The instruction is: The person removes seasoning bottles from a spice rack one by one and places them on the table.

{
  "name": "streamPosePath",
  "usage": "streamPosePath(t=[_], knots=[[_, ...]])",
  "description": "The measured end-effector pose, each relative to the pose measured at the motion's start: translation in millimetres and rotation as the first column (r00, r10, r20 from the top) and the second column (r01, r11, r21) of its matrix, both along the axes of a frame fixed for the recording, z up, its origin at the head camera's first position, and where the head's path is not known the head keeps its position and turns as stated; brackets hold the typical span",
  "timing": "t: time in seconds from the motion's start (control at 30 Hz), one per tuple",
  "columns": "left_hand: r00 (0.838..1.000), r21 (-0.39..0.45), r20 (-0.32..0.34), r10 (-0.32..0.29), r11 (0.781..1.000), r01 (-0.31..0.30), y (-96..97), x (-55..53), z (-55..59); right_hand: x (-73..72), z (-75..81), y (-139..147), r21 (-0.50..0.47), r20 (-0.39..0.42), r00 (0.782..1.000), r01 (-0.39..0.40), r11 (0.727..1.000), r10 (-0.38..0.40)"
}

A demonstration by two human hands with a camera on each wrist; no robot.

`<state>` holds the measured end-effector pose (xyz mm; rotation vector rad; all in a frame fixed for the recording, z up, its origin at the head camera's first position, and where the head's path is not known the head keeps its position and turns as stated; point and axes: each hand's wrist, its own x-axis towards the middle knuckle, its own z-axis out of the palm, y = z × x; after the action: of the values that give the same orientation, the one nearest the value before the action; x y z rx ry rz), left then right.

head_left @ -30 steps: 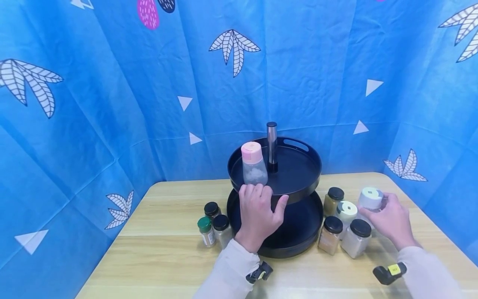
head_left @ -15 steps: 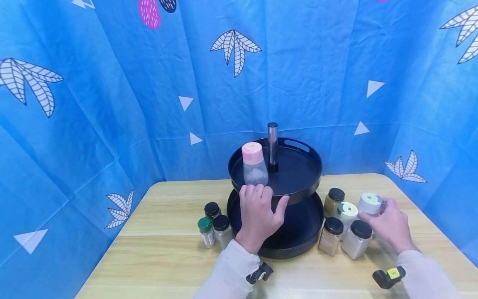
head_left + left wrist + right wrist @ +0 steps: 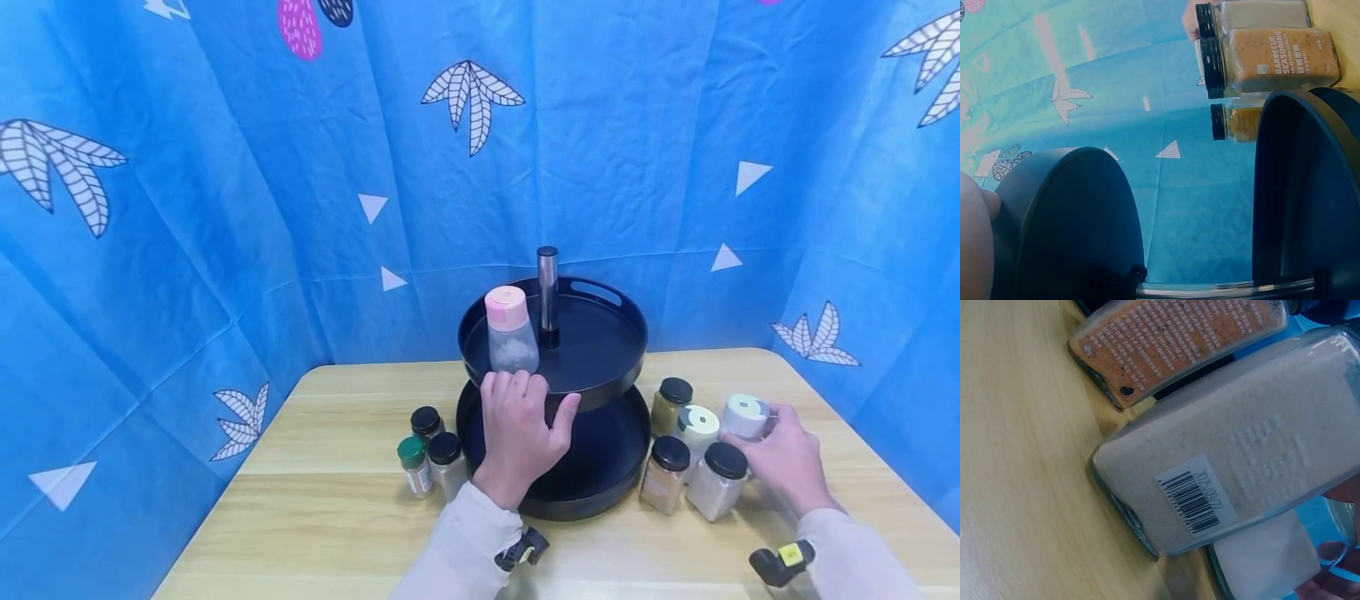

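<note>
My left hand (image 3: 521, 433) grips the front rim of the upper tier of a black two-tier tray (image 3: 592, 333), its thumb pointing up and right. Just behind those fingers stands a pink-capped shaker (image 3: 512, 342) with white contents. Far right, my right hand (image 3: 787, 454) holds a white-lidded seasoning jar (image 3: 746, 417) between thumb and fingers; its lower part is hidden. Next to it are another white-lidded jar (image 3: 697, 429), a black-lidded jar of pale powder (image 3: 716, 487), a barbecue seasoning jar (image 3: 1279, 59) and a black-lidded jar of yellowish-brown seasoning (image 3: 667, 408).
Left of the tray stand a green-capped bottle (image 3: 415, 467) and two black-lidded jars, one of them a pale jar (image 3: 447, 467). A metal post (image 3: 547, 292) rises from the upper tier. Blue curtain (image 3: 637, 150) surrounds the wooden table (image 3: 300, 500).
My right hand has lowered the white-lidded jar slightly beside the other jars. The left hand has stayed on the tray rim.
</note>
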<state>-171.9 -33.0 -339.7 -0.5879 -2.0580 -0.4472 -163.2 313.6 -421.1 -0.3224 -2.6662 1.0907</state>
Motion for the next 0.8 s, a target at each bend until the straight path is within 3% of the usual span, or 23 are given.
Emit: streamPosePath(t=[0.8], knots=[[1.000, 0.003, 0.002, 0.001, 1.000, -0.001, 0.7, -0.6, 0.4, 4.8, -3.5, 6.9, -0.058, 0.024, 0.998, -0.055, 0.997, 0.057]])
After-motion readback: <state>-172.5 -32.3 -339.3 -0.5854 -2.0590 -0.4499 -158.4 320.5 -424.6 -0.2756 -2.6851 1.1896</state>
